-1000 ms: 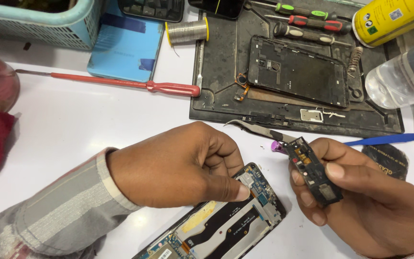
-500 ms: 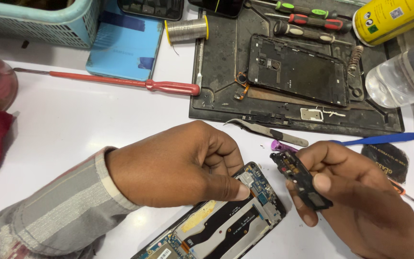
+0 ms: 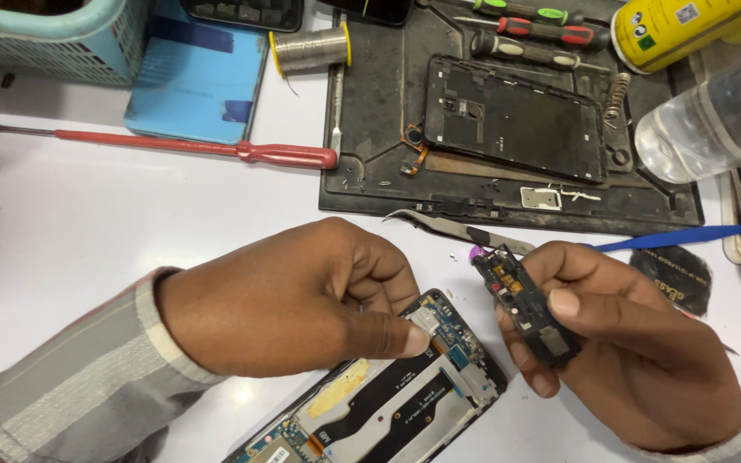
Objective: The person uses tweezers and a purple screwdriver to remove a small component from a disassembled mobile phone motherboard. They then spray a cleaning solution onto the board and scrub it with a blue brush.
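Right hand point(image 3: 636, 343) has tilted the small black module point(image 3: 525, 304) upright again, fingers pinched around it. Left hand point(image 3: 302, 296) stays curled, thumb pressing the opened phone point(image 3: 396, 403) near the table's point(image 3: 130, 223) front edge. Bare white table lies open to the left; the black work mat point(image 3: 370, 129) crowds behind.

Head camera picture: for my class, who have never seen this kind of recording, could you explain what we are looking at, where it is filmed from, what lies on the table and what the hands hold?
The picture comes from a camera worn on a person's head, looking down at their own two bare hands over a white table. The left hand presses its thumb on an opened phone lying on the table, its inner parts showing. The right hand holds a small black phone part between thumb and fingers. Behind them lies a dark work mat carrying a black phone frame and screwdrivers. Nearby are metal tweezers, a long red screwdriver, a blue prying tool, a spool of wire, a blue phone cover and a clear bottle.
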`<state>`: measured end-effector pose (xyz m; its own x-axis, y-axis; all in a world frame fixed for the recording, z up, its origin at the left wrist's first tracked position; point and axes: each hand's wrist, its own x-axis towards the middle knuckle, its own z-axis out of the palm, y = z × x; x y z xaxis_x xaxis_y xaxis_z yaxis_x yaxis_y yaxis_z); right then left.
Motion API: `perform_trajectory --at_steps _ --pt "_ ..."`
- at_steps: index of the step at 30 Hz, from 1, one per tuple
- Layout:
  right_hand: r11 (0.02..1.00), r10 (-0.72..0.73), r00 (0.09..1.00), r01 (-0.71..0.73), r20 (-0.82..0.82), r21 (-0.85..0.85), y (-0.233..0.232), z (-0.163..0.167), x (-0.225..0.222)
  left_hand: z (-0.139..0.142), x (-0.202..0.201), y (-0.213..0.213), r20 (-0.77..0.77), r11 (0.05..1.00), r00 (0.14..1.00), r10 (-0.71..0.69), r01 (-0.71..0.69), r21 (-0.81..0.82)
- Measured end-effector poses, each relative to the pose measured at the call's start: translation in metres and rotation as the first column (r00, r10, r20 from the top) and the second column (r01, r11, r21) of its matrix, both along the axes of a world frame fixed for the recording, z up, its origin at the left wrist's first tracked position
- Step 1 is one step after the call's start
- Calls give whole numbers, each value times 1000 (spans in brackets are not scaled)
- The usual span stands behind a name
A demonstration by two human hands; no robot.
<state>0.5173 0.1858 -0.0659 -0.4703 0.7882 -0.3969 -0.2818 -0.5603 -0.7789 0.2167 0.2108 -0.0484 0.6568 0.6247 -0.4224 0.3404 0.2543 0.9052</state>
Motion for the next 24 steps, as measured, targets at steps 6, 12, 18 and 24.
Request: perform_trajectory --at_steps 6,12,18,24 --pt "1000 5 1000 -5 -24 8 1 1 -1 5 1 0 -49 1000 999 7 -9 -25" --pt "1000 11 999 -11 -47 12 1 2 -2 7 1 0 -53 1000 999 3 -4 -28" --pt "999 23 999 -21 -38 36 1 3 -3 6 1 0 -43 1000 999 3 -4 -29" --pt "999 14 1000 -14 -9 37 1 4 -4 4 0 0 -18 1000 1000 -8 8 -14"
